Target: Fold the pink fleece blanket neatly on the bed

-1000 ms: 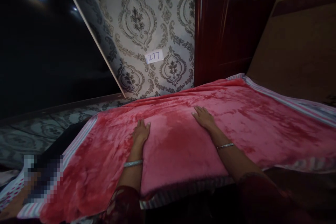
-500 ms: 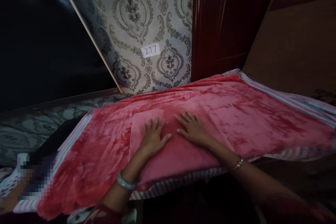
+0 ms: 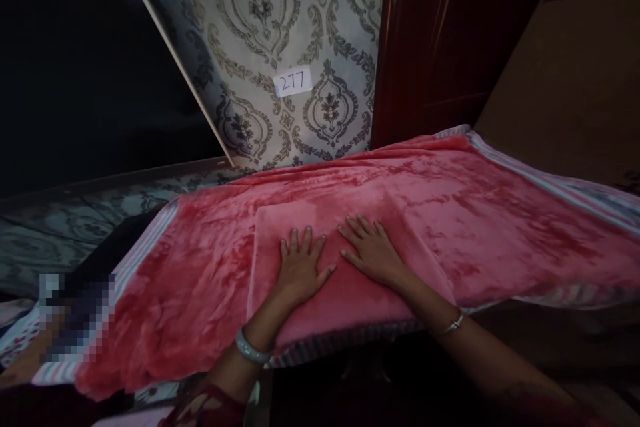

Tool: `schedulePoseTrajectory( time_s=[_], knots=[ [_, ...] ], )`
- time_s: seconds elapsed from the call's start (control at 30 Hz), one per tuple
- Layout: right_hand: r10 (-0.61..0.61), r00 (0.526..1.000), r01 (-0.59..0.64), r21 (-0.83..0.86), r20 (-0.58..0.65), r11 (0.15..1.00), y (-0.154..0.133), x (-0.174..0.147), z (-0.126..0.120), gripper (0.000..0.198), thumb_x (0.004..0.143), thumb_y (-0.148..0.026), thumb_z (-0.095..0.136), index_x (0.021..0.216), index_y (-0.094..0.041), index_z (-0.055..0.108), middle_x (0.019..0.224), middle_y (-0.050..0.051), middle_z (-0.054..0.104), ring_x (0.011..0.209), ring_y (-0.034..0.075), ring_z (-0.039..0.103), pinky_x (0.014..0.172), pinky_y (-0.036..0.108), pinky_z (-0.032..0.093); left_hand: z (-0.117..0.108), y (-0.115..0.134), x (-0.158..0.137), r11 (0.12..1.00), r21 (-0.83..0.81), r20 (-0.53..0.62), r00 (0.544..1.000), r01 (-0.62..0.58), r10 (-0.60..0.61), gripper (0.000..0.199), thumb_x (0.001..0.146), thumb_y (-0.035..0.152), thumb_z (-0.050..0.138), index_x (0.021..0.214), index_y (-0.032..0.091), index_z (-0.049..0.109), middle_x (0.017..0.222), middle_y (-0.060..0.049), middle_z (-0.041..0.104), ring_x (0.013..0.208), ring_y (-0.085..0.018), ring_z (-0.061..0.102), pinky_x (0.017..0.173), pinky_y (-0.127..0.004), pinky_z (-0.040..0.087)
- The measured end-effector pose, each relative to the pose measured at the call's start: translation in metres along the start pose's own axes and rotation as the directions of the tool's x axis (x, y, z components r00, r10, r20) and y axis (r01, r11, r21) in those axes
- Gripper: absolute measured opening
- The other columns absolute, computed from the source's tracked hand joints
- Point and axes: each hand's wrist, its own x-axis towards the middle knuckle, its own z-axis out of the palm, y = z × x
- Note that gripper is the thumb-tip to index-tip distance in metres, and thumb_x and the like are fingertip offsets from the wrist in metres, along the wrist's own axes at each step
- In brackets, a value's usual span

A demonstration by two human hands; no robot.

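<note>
A pink-red plush blanket point(image 3: 200, 260) with a striped edge is spread out before me. On its middle lies a squarish flat panel of the same pink plush point(image 3: 345, 310), with edges that stand out from the blanket. My left hand point(image 3: 301, 267) rests flat on this panel, fingers spread, with a pale bangle on the wrist. Just to its right, my right hand point(image 3: 373, 250) also presses flat on the plush, fingers apart, a thin bracelet on that wrist. Whether the panel is a folded layer or a separate piece, I cannot tell.
Behind the blanket stands a patterned wall with a paper label point(image 3: 293, 81) reading 277. A large dark screen point(image 3: 100, 67) is at the left, a dark red glossy panel point(image 3: 440, 47) and a brown cardboard sheet point(image 3: 575, 80) at the right. Part of another person shows at lower left.
My left hand has slid slightly right and toward me on the plush. My right hand stays nearly where it was. The whole view has shifted a little.
</note>
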Motion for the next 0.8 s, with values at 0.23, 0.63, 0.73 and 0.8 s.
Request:
schedulePoseTrajectory(
  time_s=[0.23, 0.63, 0.73, 0.8],
  knots=[
    [-0.007, 1.0, 0.007, -0.009, -0.004, 1.0, 0.015, -0.005, -0.004, 0.058, 0.101, -0.05, 0.037, 0.154, -0.029, 0.039, 0.162, 0.006, 0.031, 0.151, 0.029, 0.024, 0.12, 0.057, 0.021, -0.007, -0.016, -0.007, 0.999, -0.033, -0.032, 0.999, -0.002, 0.001, 0.07, 0.094, 0.064, 0.042, 0.155, 0.032, 0.035, 0.166, -0.005, 0.023, 0.153, -0.036, 0.013, 0.121, -0.062, 0.013],
    [0.252, 0.96, -0.255, -0.009, -0.123, 0.967, 0.078, -0.075, 0.011, 0.057, 0.1, -0.049, 0.032, 0.152, -0.027, 0.042, 0.163, 0.004, 0.03, 0.15, 0.031, 0.026, 0.114, 0.054, 0.034, 0.012, -0.09, -0.06, 0.982, -0.132, -0.099, 0.984, 0.134, -0.147, 0.063, 0.098, 0.047, 0.042, 0.156, 0.023, 0.035, 0.165, -0.006, 0.023, 0.154, -0.025, 0.012, 0.122, -0.05, 0.023],
    [0.276, 0.95, -0.276, 0.026, -0.144, 0.961, 0.083, -0.083, 0.014, 0.057, 0.1, -0.045, 0.03, 0.152, -0.025, 0.043, 0.162, 0.004, 0.032, 0.149, 0.031, 0.028, 0.113, 0.052, 0.037, 0.014, -0.108, -0.071, 0.965, -0.253, -0.07, 0.993, 0.073, -0.094, 0.062, 0.099, 0.043, 0.037, 0.157, 0.024, 0.03, 0.166, -0.004, 0.02, 0.153, -0.019, 0.017, 0.123, -0.042, 0.022],
    [0.289, 0.943, -0.288, 0.034, -0.165, 0.957, 0.084, -0.086, 0.01, 0.056, 0.1, -0.044, 0.032, 0.15, -0.025, 0.046, 0.16, 0.005, 0.036, 0.148, 0.032, 0.03, 0.111, 0.054, 0.038, 0.006, -0.11, -0.076, 0.963, -0.25, -0.033, 0.993, 0.103, -0.114, 0.06, 0.098, 0.042, 0.037, 0.156, 0.025, 0.033, 0.165, -0.003, 0.023, 0.153, -0.021, 0.018, 0.123, -0.045, 0.022]
  ],
)
